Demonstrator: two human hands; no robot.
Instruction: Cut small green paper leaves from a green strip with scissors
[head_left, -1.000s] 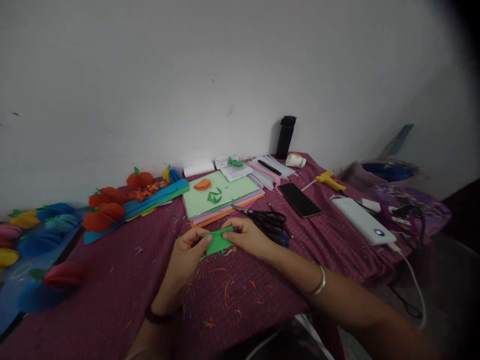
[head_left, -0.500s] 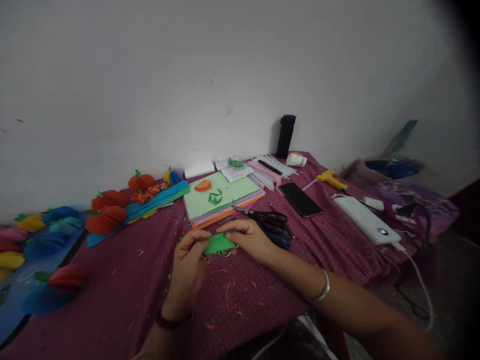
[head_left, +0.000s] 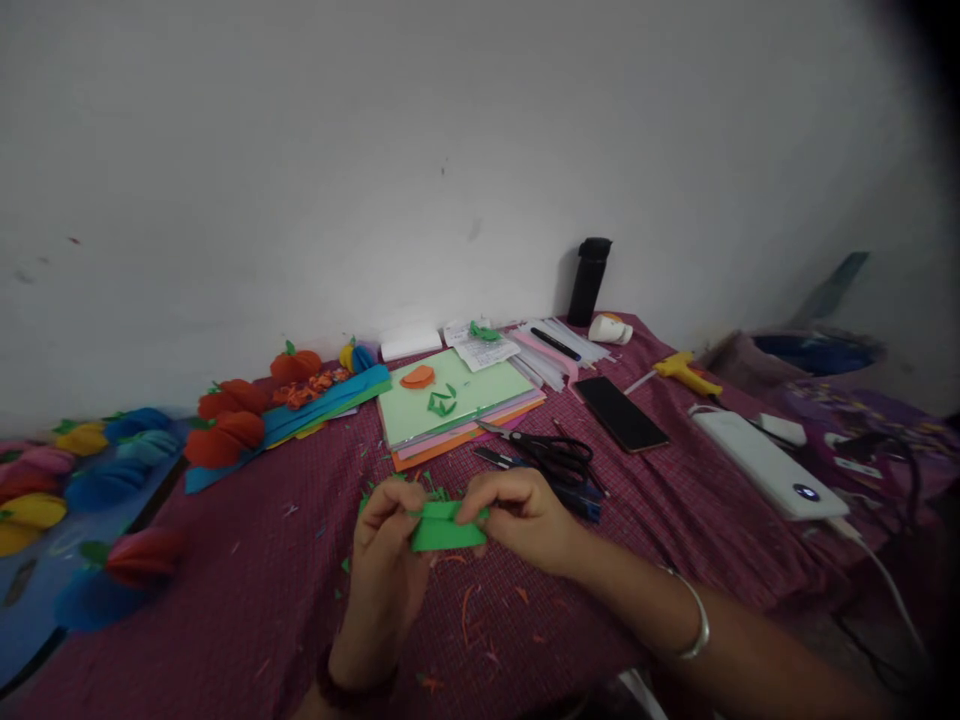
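Observation:
A small folded piece of green paper (head_left: 442,528) is pinched between both hands just above the maroon tablecloth (head_left: 247,590). My left hand (head_left: 391,560) grips its left end with closed fingers. Its right end is held by my right hand (head_left: 525,520), fingers curled; a silver bangle sits on that wrist. Black scissors (head_left: 547,455) lie just beyond my right hand. Behind them is a stack of coloured paper sheets (head_left: 457,400) with an orange cut-out and green scraps on top.
Paper fruit shapes (head_left: 225,430) in orange, blue and yellow line the left. A black phone (head_left: 621,412), a yellow glue gun (head_left: 686,372), a white power bank (head_left: 765,462) with cable, a black flask (head_left: 589,282) and a pen lie right and back. Paper scraps litter the cloth.
Both hands with the green paper have come nearer to me and lower in view. The paper now looks folded into a narrower strip. The camera shifted slightly.

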